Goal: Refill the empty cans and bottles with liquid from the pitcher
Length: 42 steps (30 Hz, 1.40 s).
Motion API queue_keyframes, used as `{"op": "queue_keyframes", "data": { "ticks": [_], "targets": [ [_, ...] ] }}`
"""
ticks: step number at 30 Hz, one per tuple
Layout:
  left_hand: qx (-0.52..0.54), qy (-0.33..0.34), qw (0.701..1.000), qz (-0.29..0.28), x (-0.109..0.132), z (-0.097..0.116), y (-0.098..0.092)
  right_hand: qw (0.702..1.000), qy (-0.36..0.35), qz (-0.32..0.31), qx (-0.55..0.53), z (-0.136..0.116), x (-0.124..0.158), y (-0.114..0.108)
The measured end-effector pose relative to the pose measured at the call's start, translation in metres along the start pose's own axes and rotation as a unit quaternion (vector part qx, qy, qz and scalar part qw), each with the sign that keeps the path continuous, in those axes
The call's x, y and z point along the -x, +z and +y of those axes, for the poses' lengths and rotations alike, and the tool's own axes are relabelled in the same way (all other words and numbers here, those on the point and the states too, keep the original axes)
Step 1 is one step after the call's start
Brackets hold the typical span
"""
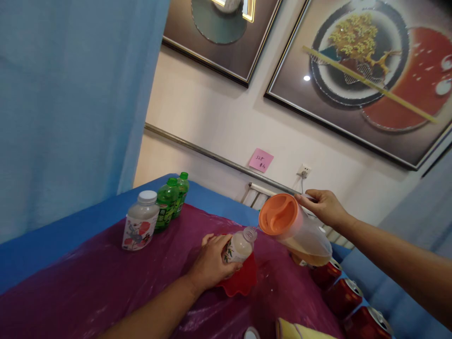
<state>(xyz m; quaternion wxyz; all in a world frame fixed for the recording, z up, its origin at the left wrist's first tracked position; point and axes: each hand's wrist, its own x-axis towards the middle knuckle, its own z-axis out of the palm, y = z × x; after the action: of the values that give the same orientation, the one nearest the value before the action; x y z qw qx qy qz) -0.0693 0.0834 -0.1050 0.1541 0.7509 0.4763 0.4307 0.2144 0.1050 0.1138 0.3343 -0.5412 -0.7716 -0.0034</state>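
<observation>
My left hand (212, 262) is wrapped round a small clear bottle (240, 247) with a leaf-patterned label and an uncapped mouth. The bottle leans to the right above a red wavy-edged dish (242, 282); I cannot tell whether they touch. In my right hand (326, 207) is the handle of a translucent pitcher (300, 235) with an orange lid (278, 214). The pitcher is tipped left, its lid close to the bottle's mouth, and brownish liquid lies along its lower side. Whether any liquid is flowing is too small to tell.
A white-capped bottle (140, 221) and two green bottles (167, 202) stand at the left. Several red cans (342, 296) line the right edge. A yellow cloth (300, 330) and a white cap (251, 333) lie in front. Purple plastic sheeting (141, 278) covers the blue table (208, 200).
</observation>
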Motion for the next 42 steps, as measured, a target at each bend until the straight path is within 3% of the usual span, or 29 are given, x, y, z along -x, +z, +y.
{"op": "queue_keyframes", "data": {
  "ticks": [42],
  "targets": [
    [-0.002, 0.000, 1.000, 0.009, 0.000, 0.000, -0.001, 1.000, -0.005, -0.002, 0.012, -0.008, 0.002, -0.004]
  ]
}}
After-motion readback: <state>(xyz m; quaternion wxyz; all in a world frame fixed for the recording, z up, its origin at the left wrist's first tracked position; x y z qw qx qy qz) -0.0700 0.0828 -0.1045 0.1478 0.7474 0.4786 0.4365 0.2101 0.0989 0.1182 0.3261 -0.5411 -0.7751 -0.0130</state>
